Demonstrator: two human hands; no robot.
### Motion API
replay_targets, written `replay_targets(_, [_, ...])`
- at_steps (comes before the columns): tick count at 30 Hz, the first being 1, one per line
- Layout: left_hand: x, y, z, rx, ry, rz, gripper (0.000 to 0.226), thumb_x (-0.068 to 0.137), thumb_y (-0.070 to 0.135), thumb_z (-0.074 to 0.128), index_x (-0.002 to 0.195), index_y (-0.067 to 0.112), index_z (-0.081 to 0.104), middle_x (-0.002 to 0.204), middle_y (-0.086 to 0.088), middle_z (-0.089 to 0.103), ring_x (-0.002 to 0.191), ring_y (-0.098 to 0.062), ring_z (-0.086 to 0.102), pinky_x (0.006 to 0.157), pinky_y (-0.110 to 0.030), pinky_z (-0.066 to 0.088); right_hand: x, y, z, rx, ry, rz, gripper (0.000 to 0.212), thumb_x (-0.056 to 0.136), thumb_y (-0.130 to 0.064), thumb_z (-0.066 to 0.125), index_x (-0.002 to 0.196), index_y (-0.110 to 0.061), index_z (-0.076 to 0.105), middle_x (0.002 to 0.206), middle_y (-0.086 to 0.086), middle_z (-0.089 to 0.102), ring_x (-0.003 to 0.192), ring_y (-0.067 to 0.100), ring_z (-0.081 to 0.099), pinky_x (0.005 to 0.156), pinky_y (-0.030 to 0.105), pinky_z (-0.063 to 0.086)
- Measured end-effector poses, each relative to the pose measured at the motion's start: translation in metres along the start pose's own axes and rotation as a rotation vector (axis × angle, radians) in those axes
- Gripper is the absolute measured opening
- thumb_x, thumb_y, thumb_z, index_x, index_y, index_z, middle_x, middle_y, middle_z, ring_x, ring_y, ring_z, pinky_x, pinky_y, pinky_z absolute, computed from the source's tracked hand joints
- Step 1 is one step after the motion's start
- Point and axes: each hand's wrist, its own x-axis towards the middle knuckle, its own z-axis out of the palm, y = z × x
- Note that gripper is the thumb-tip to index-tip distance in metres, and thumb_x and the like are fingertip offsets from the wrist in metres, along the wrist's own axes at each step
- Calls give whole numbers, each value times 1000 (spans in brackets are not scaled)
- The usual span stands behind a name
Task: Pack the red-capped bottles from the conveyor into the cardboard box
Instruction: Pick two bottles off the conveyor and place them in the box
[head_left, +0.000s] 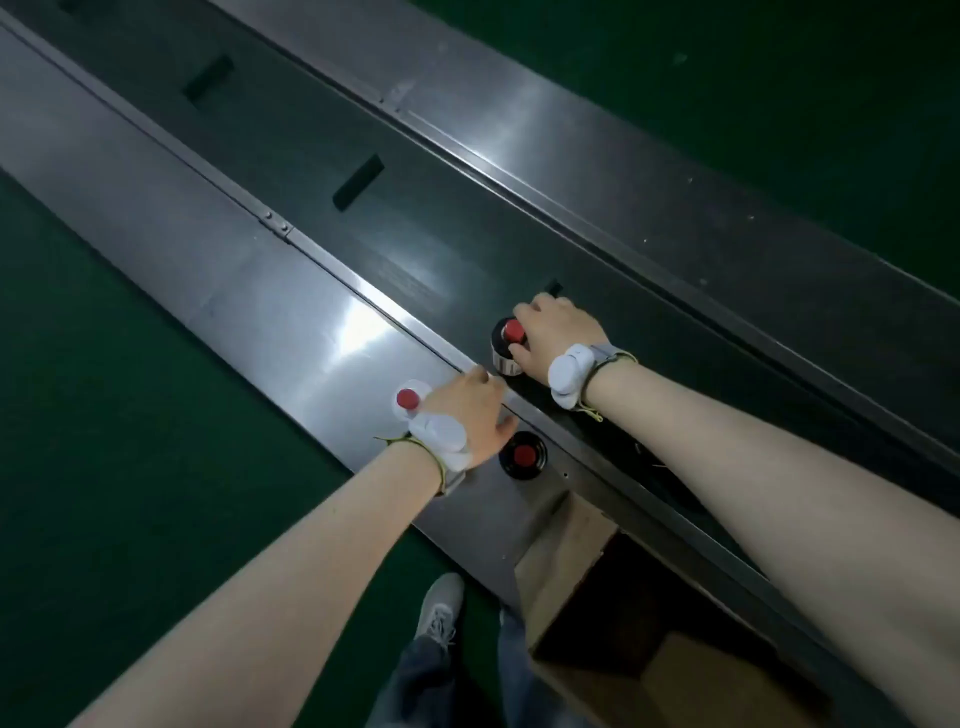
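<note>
Red caps (513, 330) on bottles, dark belt (395, 249), green floor (104, 415).

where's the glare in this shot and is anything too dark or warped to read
Head view: bright glare patches sit on the near brushed-metal conveyor side rail and the far one; the open brown cardboard box interior is lost in shadow; wide-angle distortion stretches both forearms; the dark red-capped bottle under the right hand stays readable, slightly soft.

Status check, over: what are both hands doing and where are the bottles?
Right hand closing on dark bottle on belt. Left hand over near rail, white bottle beside it. Third bottle by cardboard box. Nothing blocking.
</note>
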Motion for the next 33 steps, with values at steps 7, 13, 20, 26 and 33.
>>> replay_targets(7, [8, 25, 71, -74, -182, -31, 51, 101, 60, 53, 127, 17, 61, 120, -7, 59, 102, -30, 65, 72, -35, 49, 46, 6, 64, -67, -108, -12, 41, 100, -27, 60, 135, -8, 50, 131, 19, 51, 115, 39, 54, 71, 40, 40])
replay_targets(13, [7, 40, 90, -37, -173, -79, 45, 106, 48, 55, 137, 15, 51, 127, -10, 53, 100, -35, 68, 79, -46, 61, 58, 6, 78, -119, -55, 6, 40, 98, -11, 60, 136, -6, 49, 130, 20, 53, 114, 39, 56, 68, 41, 40])
replay_targets(20, [-7, 45, 90, 33, -120, -123, 26, 112, 29, 50, 127, 10, 55, 121, -11, 56, 94, -36, 69, 76, -47, 61, 38, 5, 71, -116, -51, -50, 33, 96, -3, 58, 129, -2, 52, 127, 20, 54, 114, 39, 55, 70, 41, 39])
replay_targets(26, [-43, 34, 55, -13, 18, -200, 26, 108, 32, 57, 122, 10, 59, 117, -8, 60, 94, -33, 70, 74, -45, 61, -4, 0, 30, -123, 21, -110, 30, 93, -2, 63, 122, -3, 55, 121, 18, 56, 108, 37, 57, 66, 40, 42])
replay_targets(33, [-101, 38, -10, 25, 139, -219, 28, 109, 35, 54, 119, 9, 57, 118, -7, 57, 95, -35, 66, 66, -40, 50, -70, -26, -48, -150, 139, -123, 30, 95, -6, 64, 123, -5, 56, 119, 16, 57, 106, 34, 59, 70, 40, 49])
